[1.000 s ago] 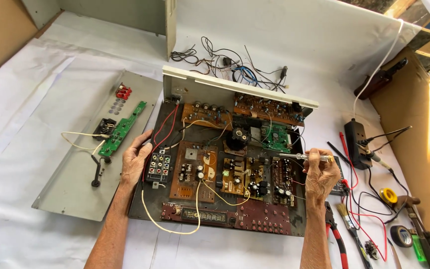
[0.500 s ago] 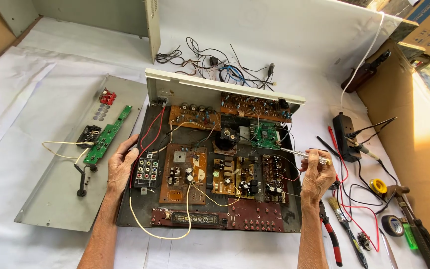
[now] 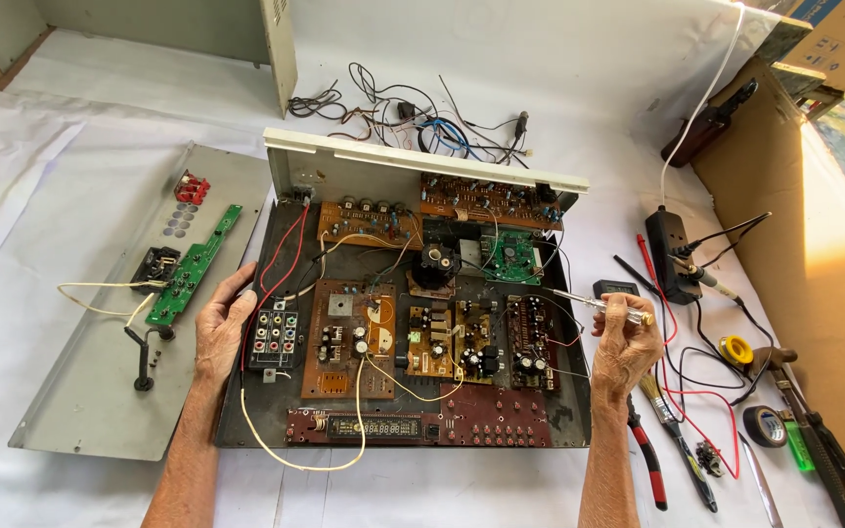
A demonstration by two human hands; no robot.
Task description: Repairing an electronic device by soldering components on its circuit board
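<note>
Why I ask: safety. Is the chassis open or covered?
Open: the chassis shows bare circuit boards; a grey panel lies beside it.

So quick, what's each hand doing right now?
Left hand: open, holding nothing, resting flat on the chassis edge beside the jack panel.
Right hand: closed on a clear-handled screwdriver.

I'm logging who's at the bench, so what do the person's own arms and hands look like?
Both forearms are bare, with no sleeves in view. The left hand and right hand wear no gloves; no ring, watch or bracelet shows. The skin looks wrinkled.
</note>
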